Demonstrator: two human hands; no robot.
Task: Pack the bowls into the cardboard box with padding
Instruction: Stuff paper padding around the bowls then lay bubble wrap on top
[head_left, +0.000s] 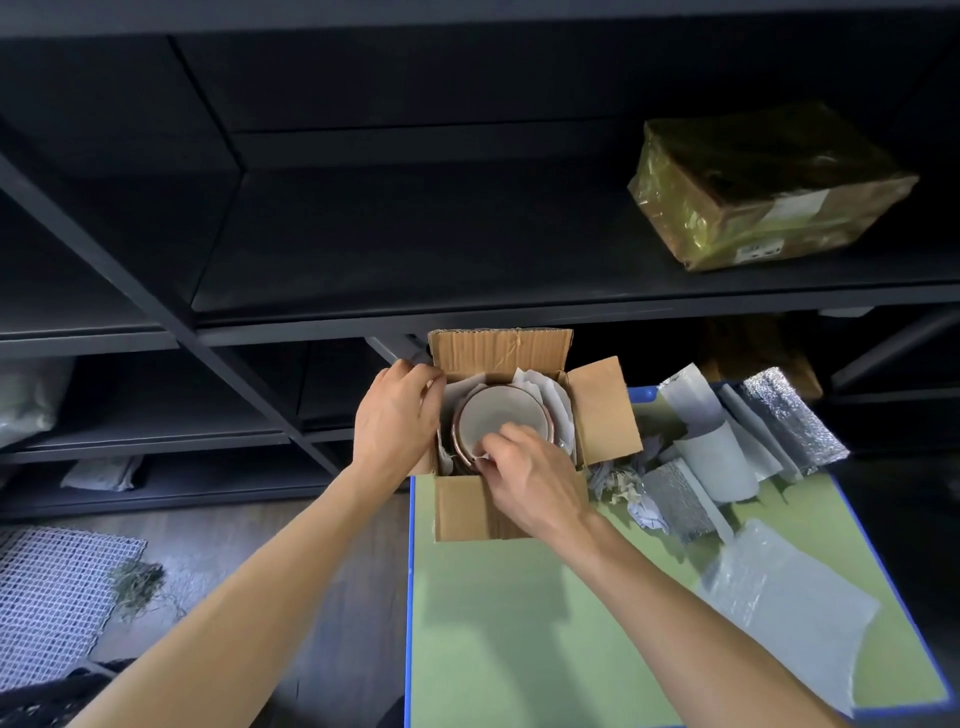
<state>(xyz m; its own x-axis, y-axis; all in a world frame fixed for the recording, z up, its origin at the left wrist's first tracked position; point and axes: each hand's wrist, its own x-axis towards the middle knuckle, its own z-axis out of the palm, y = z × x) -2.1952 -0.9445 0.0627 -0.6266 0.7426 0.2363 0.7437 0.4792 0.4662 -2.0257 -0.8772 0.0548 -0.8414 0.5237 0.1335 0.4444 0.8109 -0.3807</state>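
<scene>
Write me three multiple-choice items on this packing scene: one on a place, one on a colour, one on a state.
1. The bowl sits:
A) on the dark shelf
B) inside the cardboard box
C) on the floor

2. The table top is:
A) red
B) white
C) green

3. The box's top flaps are:
A) open
B) taped shut
C) cut away

Key:
1 B, the box walls and white paper surround the bowl.
2 C, pale green fills the surface inside the blue edge.
3 A, the flaps stand outward and the bowl shows from above.
</scene>
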